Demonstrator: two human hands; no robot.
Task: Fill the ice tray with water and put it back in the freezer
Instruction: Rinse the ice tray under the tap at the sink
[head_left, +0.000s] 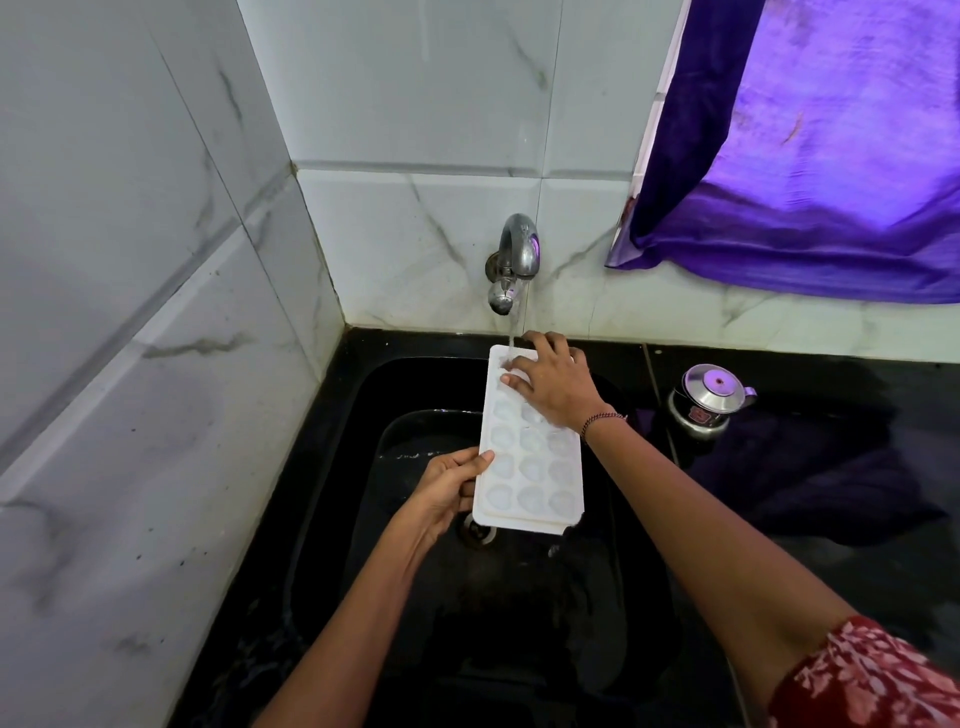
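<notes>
The ice tray (530, 467) is gripped at its near left edge by the left hand (451, 488): the thumb is laid on the top rim and the fingers are curled beneath. The far end of the tray is held by the right hand (556, 387), whose fingers are bent over the far rim while the thumb is pressed on the upper face near the far compartments. A thin beaded bracelet (602, 418) is worn on the right wrist, and a red sleeve (872, 675) with a pale floral print is seen at the lower right corner.

The tray is white, with its hollows set in three columns, and is held lengthwise, clear of the basin, above the black sink (363, 467). Its far left corner is struck by a narrow stream of water (511, 332) that falls from the chrome tap (517, 249) fixed to the back wall. Whether the hollows are filled cannot be told. The drain (478, 532) is partly seen just below the near end of the tray, and the basin floor looks wet.

To the right of the sink, on the black counter (831, 379), a lidded steel pot (709, 397) is set, with a dark purple cloth (779, 467) spread beside it. The corner behind is faced with white veined wall tiles (156, 260), and a purple curtain (805, 156) is hung at the upper right.
</notes>
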